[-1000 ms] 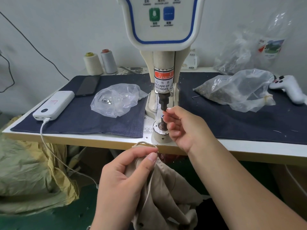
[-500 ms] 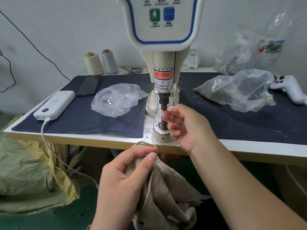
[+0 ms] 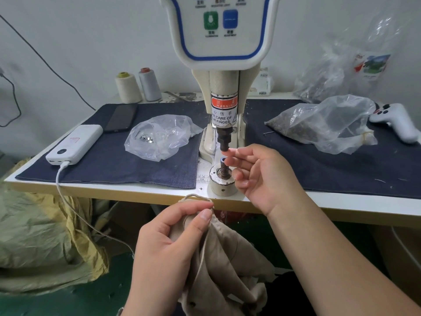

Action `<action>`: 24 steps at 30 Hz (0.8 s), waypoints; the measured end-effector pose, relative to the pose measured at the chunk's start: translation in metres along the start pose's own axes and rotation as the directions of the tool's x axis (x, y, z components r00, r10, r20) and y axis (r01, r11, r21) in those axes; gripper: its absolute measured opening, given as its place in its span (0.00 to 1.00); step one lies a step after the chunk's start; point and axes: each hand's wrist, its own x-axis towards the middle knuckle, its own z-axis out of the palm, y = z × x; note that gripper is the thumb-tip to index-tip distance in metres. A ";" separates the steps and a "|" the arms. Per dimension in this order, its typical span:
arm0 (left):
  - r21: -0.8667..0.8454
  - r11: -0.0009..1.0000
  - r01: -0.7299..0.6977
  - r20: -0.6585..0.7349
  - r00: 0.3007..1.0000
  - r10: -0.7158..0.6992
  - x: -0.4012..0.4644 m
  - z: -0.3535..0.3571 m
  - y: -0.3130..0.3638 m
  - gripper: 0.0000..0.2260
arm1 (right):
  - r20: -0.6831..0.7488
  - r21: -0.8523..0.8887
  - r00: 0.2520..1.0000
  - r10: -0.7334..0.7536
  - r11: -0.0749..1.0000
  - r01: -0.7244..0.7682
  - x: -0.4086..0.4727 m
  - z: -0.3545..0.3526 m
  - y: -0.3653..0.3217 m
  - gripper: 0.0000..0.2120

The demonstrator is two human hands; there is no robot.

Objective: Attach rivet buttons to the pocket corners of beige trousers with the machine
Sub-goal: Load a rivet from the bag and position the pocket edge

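The rivet machine stands at the middle of the table, its dark upper punch raised above the round lower die. A small ring-shaped part sits on top of the die post. My right hand hovers just right of the die with fingers loosely bent, its index fingertip at the punch tip, nothing visibly held. Below the table edge my left hand grips a bunched corner of the beige trousers, thumb pressed on the fabric and a drawstring loop.
A clear bag of metal buttons lies left of the machine on a dark denim mat, beside a white power bank and phone. Another bag of parts and a white handheld tool lie right. Two thread cones stand behind.
My right hand has drawn slightly right and loosened its fingers, uncovering the die post and the part on it. The left hand and the trousers have stayed put.
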 end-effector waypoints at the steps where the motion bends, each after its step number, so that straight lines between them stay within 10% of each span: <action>1: 0.001 1.000 0.004 -0.001 1.000 -0.004 0.000 0.000 0.000 0.06 | 0.001 -0.005 1.000 0.005 1.000 -0.005 0.000 -0.001 0.000 0.10; 17: 0.025 0.999 0.031 -0.025 0.999 -0.031 0.011 -0.019 0.009 0.08 | -0.136 -0.176 0.968 -0.211 0.967 0.186 -0.027 -0.002 0.019 0.09; 24: 0.001 0.997 0.081 0.045 0.996 -0.081 0.036 -0.051 0.020 0.09 | 0.303 -0.626 0.808 -0.506 0.534 0.569 -0.049 0.047 0.050 0.10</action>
